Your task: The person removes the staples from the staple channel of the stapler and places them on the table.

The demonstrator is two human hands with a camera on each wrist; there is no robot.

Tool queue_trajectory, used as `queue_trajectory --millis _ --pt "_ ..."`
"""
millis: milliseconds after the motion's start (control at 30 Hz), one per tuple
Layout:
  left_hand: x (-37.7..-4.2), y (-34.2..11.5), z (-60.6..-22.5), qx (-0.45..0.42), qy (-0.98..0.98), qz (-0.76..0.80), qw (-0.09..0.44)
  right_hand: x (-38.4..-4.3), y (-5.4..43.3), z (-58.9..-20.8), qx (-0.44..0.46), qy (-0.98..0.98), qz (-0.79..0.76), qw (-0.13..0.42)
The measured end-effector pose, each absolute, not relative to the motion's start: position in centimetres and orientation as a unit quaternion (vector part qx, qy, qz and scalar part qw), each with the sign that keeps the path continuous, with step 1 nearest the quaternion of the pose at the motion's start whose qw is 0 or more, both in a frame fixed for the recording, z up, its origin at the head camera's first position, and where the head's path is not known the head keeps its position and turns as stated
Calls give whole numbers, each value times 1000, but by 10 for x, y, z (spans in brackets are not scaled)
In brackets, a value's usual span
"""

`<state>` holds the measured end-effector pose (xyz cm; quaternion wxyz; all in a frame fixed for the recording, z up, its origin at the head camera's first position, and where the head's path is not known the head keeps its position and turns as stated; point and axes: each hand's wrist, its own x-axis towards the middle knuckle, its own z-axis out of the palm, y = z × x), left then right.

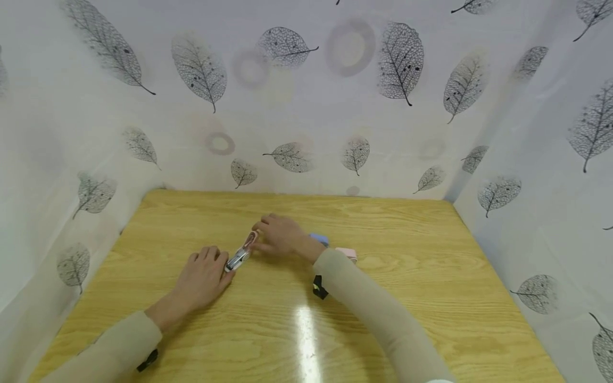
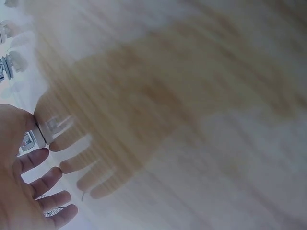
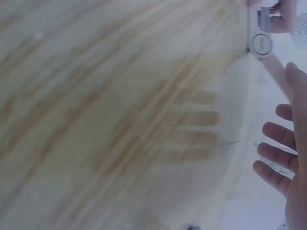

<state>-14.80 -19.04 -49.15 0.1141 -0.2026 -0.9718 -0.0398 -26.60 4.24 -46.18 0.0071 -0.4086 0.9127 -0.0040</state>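
A small pink-and-white stapler with a metal part is held between the two hands, spread out lengthwise above the wooden table. My left hand pinches its lower-left, metal end between thumb and forefinger. At the pink upper-right end, my right hand holds it with thumb and forefinger. The right wrist view shows a round disc on the stapler where the pink arm angles away. The other fingers of both hands are spread. In the left wrist view the thumb partly hides the stapler.
Behind the right forearm lie a blue item and a pink item, both partly covered by the arm. A small black object shows beside the right sleeve. Leaf-patterned curtains stand along the table's back and sides.
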Motion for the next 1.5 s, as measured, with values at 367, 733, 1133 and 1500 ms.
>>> queue_trajectory --millis 367,733,1133,1500 --pt "-149 -190 -490 -207 -970 -41 121 -254 55 -446 -362 924 -122 21" --pt "-147 -192 -488 -209 -969 -45 121 -235 59 -437 -334 895 -282 85" --pt "-150 -192 -489 -215 -967 -52 126 -226 35 -443 -155 797 -537 228" --pt "-148 -190 -486 -215 -967 -49 125 -218 12 -453 -140 841 -482 202"
